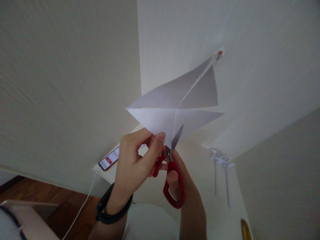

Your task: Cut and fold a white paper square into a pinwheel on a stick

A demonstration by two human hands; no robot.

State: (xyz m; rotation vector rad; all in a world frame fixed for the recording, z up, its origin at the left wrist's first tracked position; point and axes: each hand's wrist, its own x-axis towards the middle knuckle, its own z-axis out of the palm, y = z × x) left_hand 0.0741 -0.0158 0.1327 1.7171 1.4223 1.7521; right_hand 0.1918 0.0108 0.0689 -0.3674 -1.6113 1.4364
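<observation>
Between thumb and fingers, my left hand (140,160) pinches the lower edge of a white sheet of paper (157,120). Creases and slits run from the paper's corners toward its middle, and its flaps stand apart at the right. My right hand (180,176) has its fingers through the handles of red-handled scissors (173,166). The scissors' blades point up at the paper's lower corner; one blade lies in front of the sheet, and the other is mostly hidden. My left fingertips are close to the scissors' pivot. A black band is around my left wrist.
A phone (108,161) with a white cable (82,206) lies at the left edge of the white table (200,206). Two white paper pinwheels (222,160) on sticks rest at the right. A hook (220,53) is on the wall. Something yellow (245,230) sits at the lower right.
</observation>
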